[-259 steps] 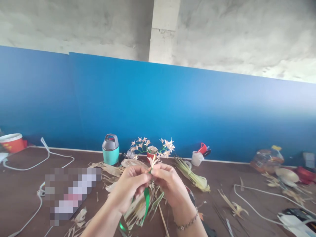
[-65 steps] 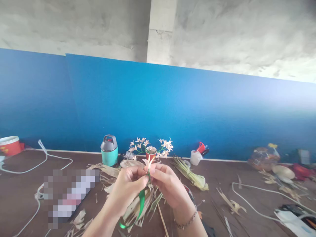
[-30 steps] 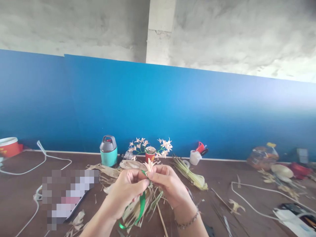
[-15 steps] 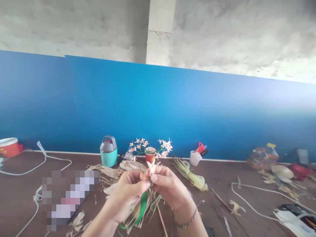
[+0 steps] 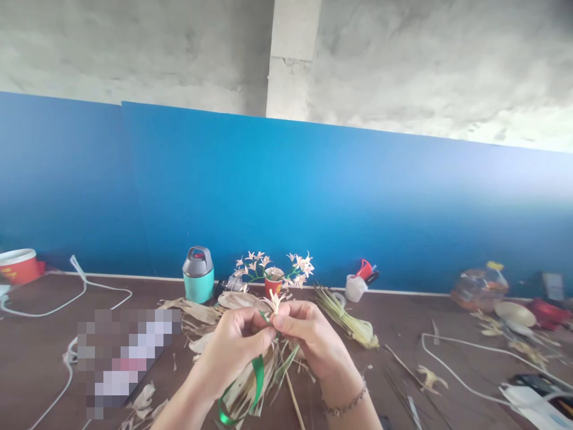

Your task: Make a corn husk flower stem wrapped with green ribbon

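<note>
Between my two hands is a small pale flower [image 5: 274, 302] with pointed petals, made of dried husk by its look. My right hand [image 5: 308, 331] pinches it at its base between thumb and forefinger. My left hand [image 5: 244, 337] is closed on a green ribbon [image 5: 258, 382], whose short end shows above the fingers and whose long end loops down below them. The flower's stem is hidden by my fingertips. Under my hands lie strips of dry husk [image 5: 242, 391] and a thin stick [image 5: 294, 400].
A red cup [image 5: 273, 285] with flower sprays [image 5: 301, 267] stands behind my hands. Left of it is a teal canister [image 5: 199, 278]; right are a tied green-yellow husk bundle [image 5: 347, 316] and a white cup [image 5: 355, 288]. White cables [image 5: 465, 382] cross the table. A blue partition [image 5: 286, 191] rises behind.
The flower has tilted and its petals look more spread. A green ribbon end now shows above my left fingers, and the hanging loop has shifted. My hands stay close together.
</note>
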### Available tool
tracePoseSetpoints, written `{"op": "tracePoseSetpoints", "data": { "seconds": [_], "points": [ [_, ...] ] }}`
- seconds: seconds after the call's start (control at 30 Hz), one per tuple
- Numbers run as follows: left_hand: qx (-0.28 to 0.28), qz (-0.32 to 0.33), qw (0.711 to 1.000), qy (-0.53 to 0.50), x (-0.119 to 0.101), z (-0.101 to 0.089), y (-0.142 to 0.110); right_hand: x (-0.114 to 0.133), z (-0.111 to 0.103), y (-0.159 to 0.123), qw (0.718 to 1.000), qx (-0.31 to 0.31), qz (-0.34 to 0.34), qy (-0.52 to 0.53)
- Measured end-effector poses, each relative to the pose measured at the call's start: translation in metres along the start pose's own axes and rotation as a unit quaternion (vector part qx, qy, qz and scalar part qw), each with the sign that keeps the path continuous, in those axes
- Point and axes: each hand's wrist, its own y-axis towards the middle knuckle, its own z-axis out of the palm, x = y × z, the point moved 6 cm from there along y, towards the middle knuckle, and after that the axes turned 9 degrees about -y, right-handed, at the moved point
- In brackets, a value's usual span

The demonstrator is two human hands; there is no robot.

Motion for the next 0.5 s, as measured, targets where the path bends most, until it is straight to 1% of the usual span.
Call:
{"op": "tracePoseSetpoints", "data": {
  "seconds": [0.13,0.27,0.37,0.5],
  "points": [
    [-0.038,0.009,0.998,0.043,0.000,-0.003,0.001,0.004,-0.002,-0.002,0.998,-0.048,0.008,-0.041],
    [-0.044,0.000,0.999,0.027,-0.001,0.002,-0.002,0.010,-0.004,-0.005,0.994,-0.083,-0.002,-0.078],
    [-0.036,0.008,0.999,0.014,-0.005,0.005,-0.005,0.011,-0.006,-0.006,0.990,-0.092,0.005,-0.105],
    [-0.014,-0.022,1.000,0.001,-0.004,0.006,-0.007,0.012,-0.007,-0.006,0.990,-0.076,0.009,-0.120]
  ]
}}
